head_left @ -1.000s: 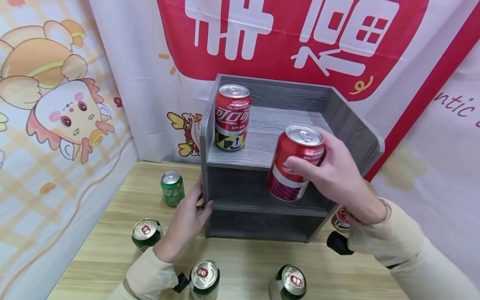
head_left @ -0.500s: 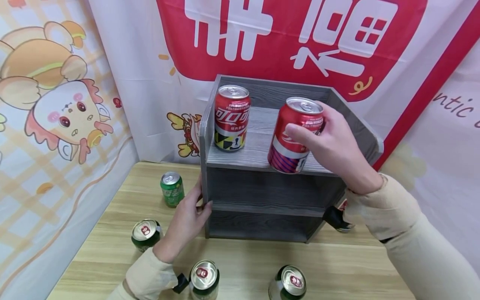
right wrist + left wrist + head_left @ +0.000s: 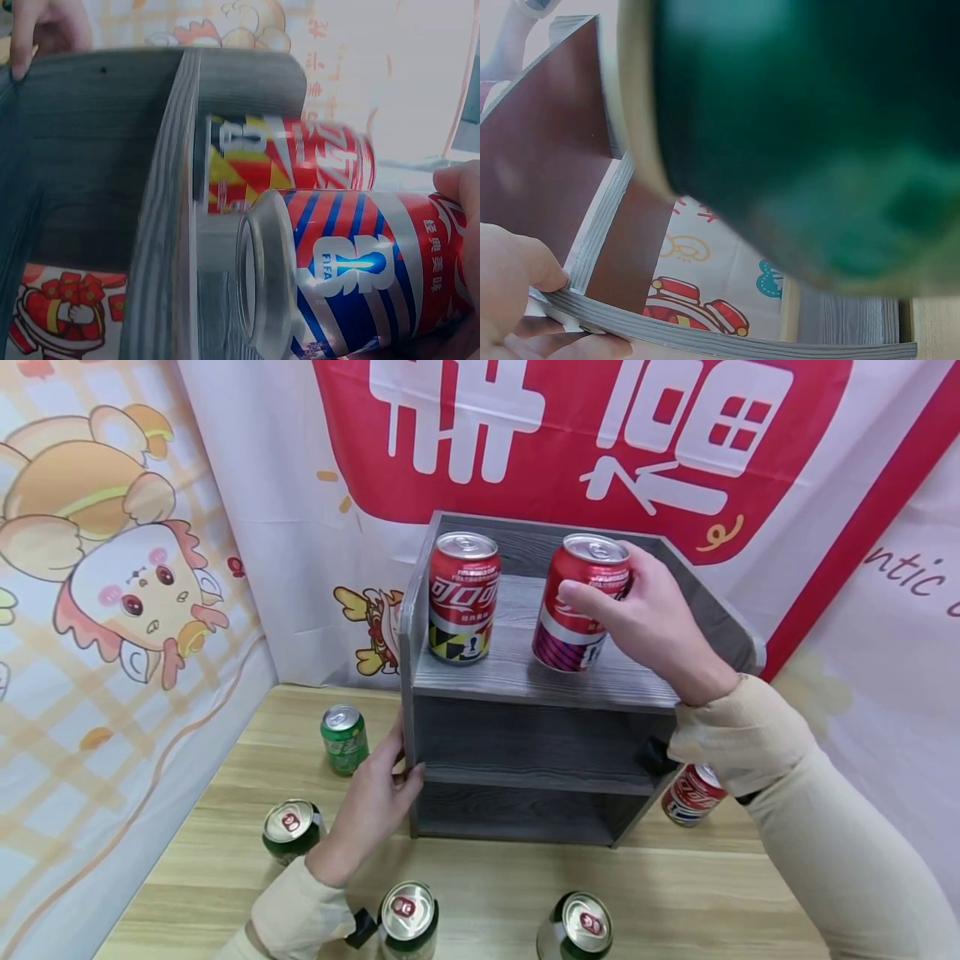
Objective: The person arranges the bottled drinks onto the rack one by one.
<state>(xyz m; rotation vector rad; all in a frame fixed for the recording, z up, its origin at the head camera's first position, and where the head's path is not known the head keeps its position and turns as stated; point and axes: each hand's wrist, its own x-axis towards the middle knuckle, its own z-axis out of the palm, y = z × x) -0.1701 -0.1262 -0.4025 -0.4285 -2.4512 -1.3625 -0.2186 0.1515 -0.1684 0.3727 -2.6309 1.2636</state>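
Striped red can (image 3: 570, 628) has gone up and back since a second ago, from in front of the grey shelf (image 3: 495, 681) to over its top board. Going across: green can (image 3: 345, 741) sits left of the shelf, then the left hand (image 3: 375, 797) pinches the shelf's side panel. Checkered red can (image 3: 462, 602) stands at the shelf's top left. Right hand (image 3: 660, 620) is wrapped round the striped one, mid-shelf; only the right wrist view shows its silver underside, only the head view its lid. Another red can (image 3: 692, 795) stands right of the shelf.
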